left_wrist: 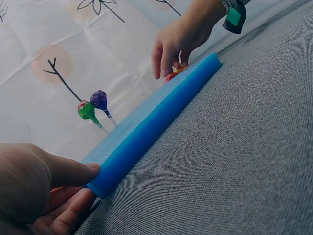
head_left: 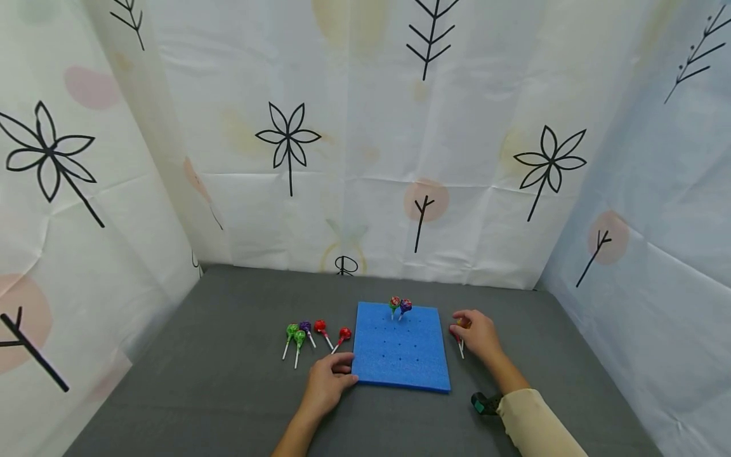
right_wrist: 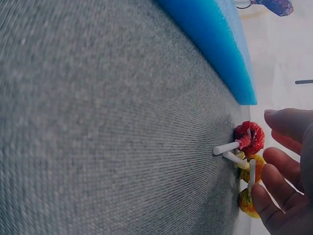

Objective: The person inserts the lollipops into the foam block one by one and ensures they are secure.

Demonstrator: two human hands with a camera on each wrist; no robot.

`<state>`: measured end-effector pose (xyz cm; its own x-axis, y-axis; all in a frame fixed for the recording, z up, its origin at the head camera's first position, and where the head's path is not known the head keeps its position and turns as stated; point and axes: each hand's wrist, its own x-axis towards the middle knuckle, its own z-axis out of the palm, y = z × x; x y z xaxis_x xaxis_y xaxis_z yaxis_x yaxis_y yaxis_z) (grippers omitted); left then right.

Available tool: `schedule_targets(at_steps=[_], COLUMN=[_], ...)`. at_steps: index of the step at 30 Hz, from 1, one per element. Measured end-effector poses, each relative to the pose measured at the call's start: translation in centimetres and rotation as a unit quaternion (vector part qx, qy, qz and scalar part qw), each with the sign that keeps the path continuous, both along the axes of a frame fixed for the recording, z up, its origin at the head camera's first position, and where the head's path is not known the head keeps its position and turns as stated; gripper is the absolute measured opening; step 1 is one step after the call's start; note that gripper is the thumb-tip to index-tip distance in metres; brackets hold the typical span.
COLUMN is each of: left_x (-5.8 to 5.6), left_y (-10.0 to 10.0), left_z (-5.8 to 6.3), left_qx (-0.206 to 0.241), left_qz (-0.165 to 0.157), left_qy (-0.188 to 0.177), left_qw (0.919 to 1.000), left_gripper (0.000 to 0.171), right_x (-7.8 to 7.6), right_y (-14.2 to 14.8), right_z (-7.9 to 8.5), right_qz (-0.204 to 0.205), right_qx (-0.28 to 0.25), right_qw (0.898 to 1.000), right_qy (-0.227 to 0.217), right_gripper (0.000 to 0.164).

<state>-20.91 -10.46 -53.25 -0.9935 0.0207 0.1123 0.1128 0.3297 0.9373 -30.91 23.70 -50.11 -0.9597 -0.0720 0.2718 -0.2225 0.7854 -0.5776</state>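
Observation:
A blue foam board [head_left: 400, 371] with small holes lies on the grey table. My left hand [head_left: 327, 384] grips its near left corner, thumb on the top edge and fingers by the side and underneath. Near the board's far edge, a green-and-red lollipop [head_left: 395, 303] and a purple lollipop [head_left: 406, 305] stand upright on their sticks. Just right of the board, my right hand [head_left: 481, 336] reaches over loose lollipops. In the right wrist view, its thumb and fingers spread beside a red lollipop [right_wrist: 251, 136] and two yellow lollipops [right_wrist: 248, 203].
Left of the board lie green lollipops [head_left: 299, 337], a purple lollipop [head_left: 305, 326] and red lollipops [head_left: 320, 325]. A dark strap with a green patch [head_left: 484, 404] is at my right wrist. White printed cloth [head_left: 365, 222] hangs behind the grey table [head_left: 228, 393] and along its sides.

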Motion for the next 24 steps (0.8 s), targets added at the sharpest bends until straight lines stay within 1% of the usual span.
schedule_targets(at_steps=[6,15,21,24], left_x=[0.00,-0.03,-0.09,-0.11], left_y=[0.06,-0.02,0.04,0.04], left_z=[0.09,0.00,-0.05,-0.17], left_qx=[-0.005,-0.001,-0.009,-0.009], left_qz=[0.000,-0.001,0.000,0.002], left_qy=[-0.014,-0.008,-0.012,-0.009], left_qw=[0.9999,1.0000,0.9999,0.9999], left_gripper=[0.040,0.040,0.040,0.040], right_x=[0.08,0.06,-0.08,-0.11], right_y=[0.19,0.25,0.15,0.04], right_z=[-0.10,-0.07,-0.08,-0.14], right_qz=[0.010,0.022,0.025,0.023], right_qx=[0.030,0.063,0.101,0.116], right_qw=[0.999,0.997,0.994,0.992], right_qy=[-0.015,-0.030,-0.030,-0.033], right_gripper=[0.024,0.027,0.030,0.027])
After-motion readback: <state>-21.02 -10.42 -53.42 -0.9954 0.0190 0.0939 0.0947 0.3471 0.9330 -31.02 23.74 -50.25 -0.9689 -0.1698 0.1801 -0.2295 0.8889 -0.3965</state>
